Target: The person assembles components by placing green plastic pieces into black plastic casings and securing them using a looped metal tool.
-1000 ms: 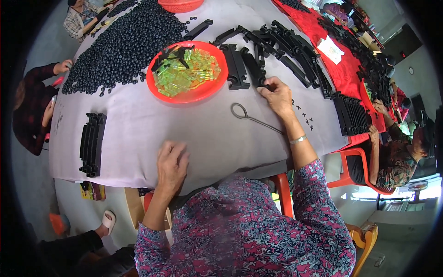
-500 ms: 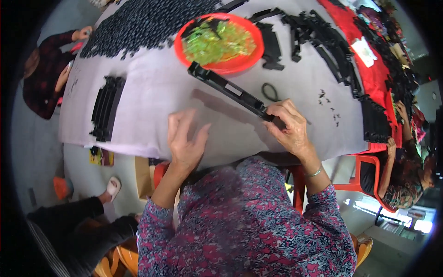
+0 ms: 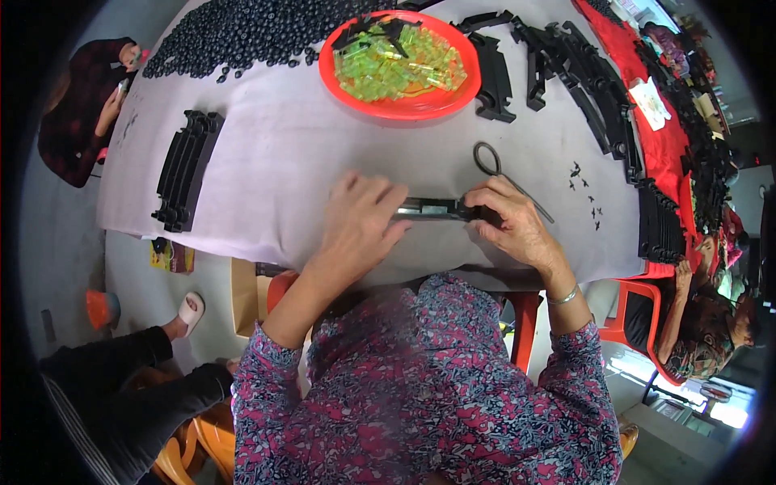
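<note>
A long, narrow black plastic housing [image 3: 434, 208] lies level between my hands, low over the cloth near the table's front. My right hand [image 3: 517, 225] is closed on its right end with thumb and fingers. My left hand [image 3: 361, 218], slightly blurred, closes over the left end and hides it. A pale strip shows inside the channel of the housing. Just beyond my right hand lies a dark tool with a looped handle [image 3: 487, 158] and a thin shaft, partly behind my fingers. Several tiny black parts [image 3: 592, 205] are scattered to the right of it.
A red plate [image 3: 330, 77] of clear greenish pieces stands ahead. Black round parts [image 3: 242, 36] are heaped far left. Matching housings lie in a row at left [image 3: 187, 171] and in a pile at right [image 3: 582, 81]. Co-workers sit at left [image 3: 77, 121] and right [image 3: 703, 323].
The housing has gone from a slanting, raised position to level and lower. My left hand, formerly apart from it with fingers spread, has moved right onto its left end.
</note>
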Motion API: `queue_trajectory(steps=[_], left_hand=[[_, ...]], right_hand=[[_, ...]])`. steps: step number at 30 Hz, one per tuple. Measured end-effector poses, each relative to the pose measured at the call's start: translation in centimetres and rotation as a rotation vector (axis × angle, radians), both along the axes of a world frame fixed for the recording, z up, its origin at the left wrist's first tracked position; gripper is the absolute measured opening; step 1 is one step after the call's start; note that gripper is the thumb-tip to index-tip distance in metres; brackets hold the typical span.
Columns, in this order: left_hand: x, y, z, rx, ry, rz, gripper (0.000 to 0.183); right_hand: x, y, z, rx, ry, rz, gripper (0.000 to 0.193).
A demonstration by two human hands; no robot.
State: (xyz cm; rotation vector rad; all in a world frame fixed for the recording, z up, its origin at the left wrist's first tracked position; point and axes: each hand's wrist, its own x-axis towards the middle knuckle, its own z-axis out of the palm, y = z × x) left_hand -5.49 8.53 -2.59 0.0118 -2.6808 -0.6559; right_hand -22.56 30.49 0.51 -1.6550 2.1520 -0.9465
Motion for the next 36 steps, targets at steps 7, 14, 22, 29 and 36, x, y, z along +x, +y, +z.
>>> queue_trajectory(steps=[7,14,22,29,36], left_hand=[[-0.9,0.7,-0.7,0.031,0.094,0.023,0.040],[-1.2,1.3,-0.6,0.038,0.046,0.068,0.039],[-1.1,1.4,-1.3,0.064,0.073,0.065,0.042],[-1.0,1.6,-1.4,0.083,0.083,0.062,0.041],[-0.3,2.5,-0.9,0.113,0.017,0.010,0.043]], right_hand=[[-4.9,-4.4,2.1,-0.160,-0.135,-0.251,0.021],[-12.7,-11.8,-2.3,-0.282,-0.068,-0.348,0.015],[-13.4,-15.5,-2.5,-0.144,0.008,-0.355,0.015],[-11.8,-15.8,-2.1,0.040,0.496,-0.308,0.017],[-11.7,-15.1,-2.3,0.130,0.505,-0.323,0.008]])
